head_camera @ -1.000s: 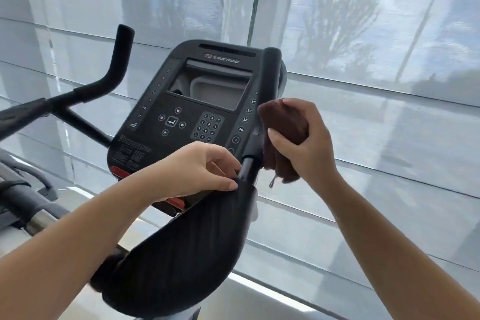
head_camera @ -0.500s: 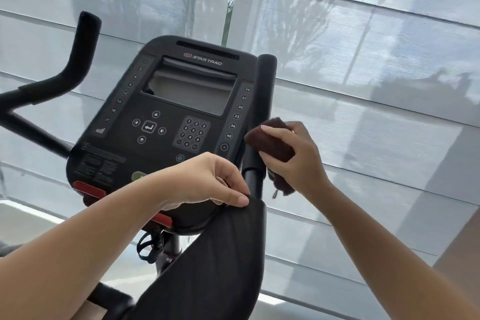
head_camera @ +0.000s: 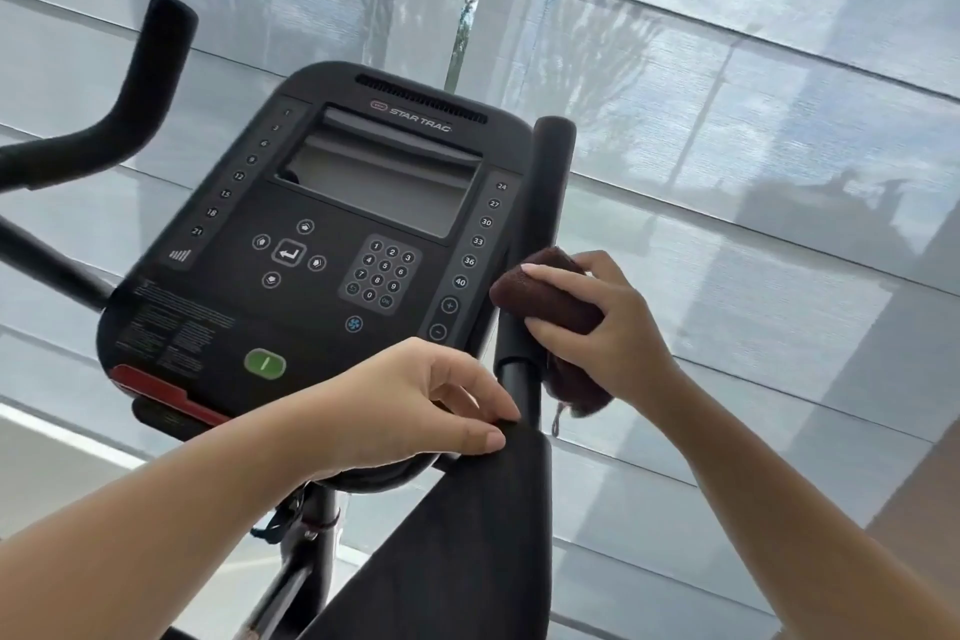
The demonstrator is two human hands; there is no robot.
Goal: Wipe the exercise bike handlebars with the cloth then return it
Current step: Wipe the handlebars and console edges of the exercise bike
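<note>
At three o'clock from the console [head_camera: 332, 244], the right hand [head_camera: 597, 322] is gripping a dark brown cloth [head_camera: 550, 299] and pressing it against the right handlebar [head_camera: 550, 172]. Its fingers are curling over the top of the folded cloth while the thumb is lying beneath it. The cloth is wrapping round the lower part of the handlebar's upright grip, just above the point where the thick sleeve is giving way to a thinner black tube. A loose end of the cloth is hanging down at six o'clock from the hand, beside that tube.

At six o'clock from the console, the left hand [head_camera: 410, 405] is holding the top edge of a black pad [head_camera: 467, 535], with the thumb lying along the edge and the fingers curling over it. The pad is running down toward the bottom of the view, tilted.

At ten o'clock from the console, the left handlebar [head_camera: 150, 83] is rising in a curve, well apart from both hands. On the console, a green button [head_camera: 265, 363] is sitting near its lower edge, with a red strip [head_camera: 156, 387] at eight o'clock from it. Pale window blinds [head_camera: 727, 120] are filling the background.
</note>
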